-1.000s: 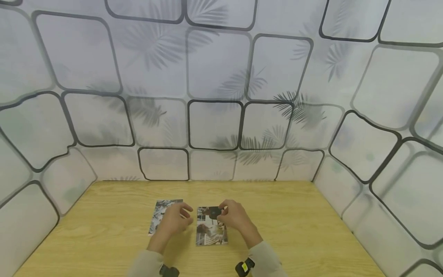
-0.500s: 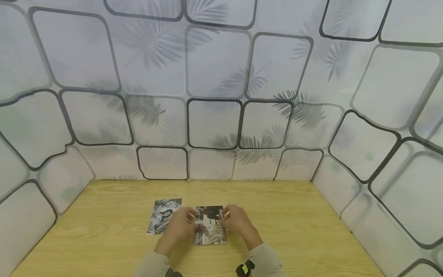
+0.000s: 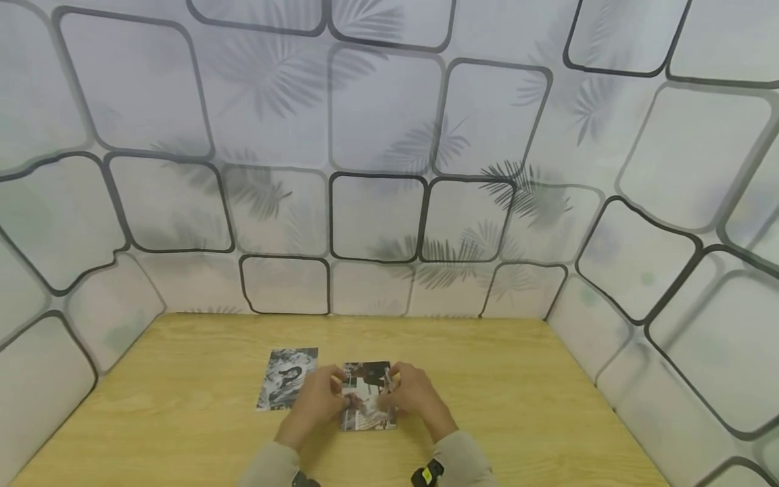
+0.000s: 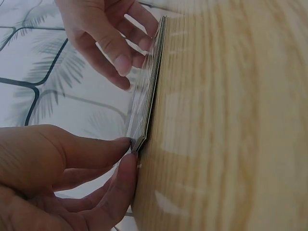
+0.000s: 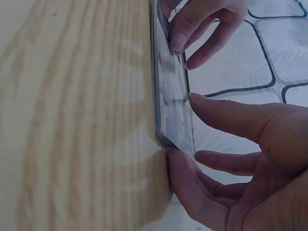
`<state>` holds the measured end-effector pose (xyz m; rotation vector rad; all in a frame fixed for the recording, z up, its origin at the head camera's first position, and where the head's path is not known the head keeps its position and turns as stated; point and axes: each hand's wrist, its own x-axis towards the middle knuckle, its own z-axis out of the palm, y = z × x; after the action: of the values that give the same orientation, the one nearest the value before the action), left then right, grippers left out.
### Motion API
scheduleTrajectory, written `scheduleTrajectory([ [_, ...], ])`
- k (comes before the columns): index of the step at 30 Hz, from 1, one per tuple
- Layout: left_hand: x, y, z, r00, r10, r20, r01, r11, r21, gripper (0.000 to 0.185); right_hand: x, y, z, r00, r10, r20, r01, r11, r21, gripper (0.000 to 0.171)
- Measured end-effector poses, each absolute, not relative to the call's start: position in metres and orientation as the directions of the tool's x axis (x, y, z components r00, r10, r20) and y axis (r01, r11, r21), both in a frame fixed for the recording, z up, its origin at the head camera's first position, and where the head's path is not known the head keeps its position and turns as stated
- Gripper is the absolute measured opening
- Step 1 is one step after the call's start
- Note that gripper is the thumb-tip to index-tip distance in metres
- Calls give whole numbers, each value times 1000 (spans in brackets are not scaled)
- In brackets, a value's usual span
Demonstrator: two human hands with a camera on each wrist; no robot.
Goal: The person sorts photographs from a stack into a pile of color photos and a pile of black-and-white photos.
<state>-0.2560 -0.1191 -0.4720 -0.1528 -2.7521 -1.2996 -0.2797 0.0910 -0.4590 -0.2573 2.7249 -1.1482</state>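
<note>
A neat stack of photo cards (image 3: 368,414) lies on the table between both hands, with a colour picture on top. My left hand (image 3: 319,395) pinches the stack's left edge, thumb above and index finger at the side, as the left wrist view shows on the layered edge (image 4: 153,91). My right hand (image 3: 417,392) is at the right edge. In the right wrist view its index finger (image 5: 185,175) touches the near corner of the stack, while the thumb (image 5: 226,115) hovers close over the top card, its contact unclear.
A single black-and-white photo card (image 3: 286,380) lies flat to the left, partly behind the left hand. The wood-grain table (image 3: 517,399) meets a patterned cloth wall (image 3: 377,216) at the back and sides.
My left hand has moved right, from beside the black-and-white card to the stack's left edge. The right hand has shifted slightly down along the right edge, its thumb reaching over the top card.
</note>
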Motion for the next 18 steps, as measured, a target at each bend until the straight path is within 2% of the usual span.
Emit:
scheduleTrajectory([
  [8,-254,-118,-475,-993,64,102,120,630,767,41,-280,88,-461,-969,-239,-67,-138,745,-653,60],
  [18,-253,-118,-472,-993,71,91,115,657,745,41,-277,86,-461,-969,-237,-65,-133,728,-672,60],
])
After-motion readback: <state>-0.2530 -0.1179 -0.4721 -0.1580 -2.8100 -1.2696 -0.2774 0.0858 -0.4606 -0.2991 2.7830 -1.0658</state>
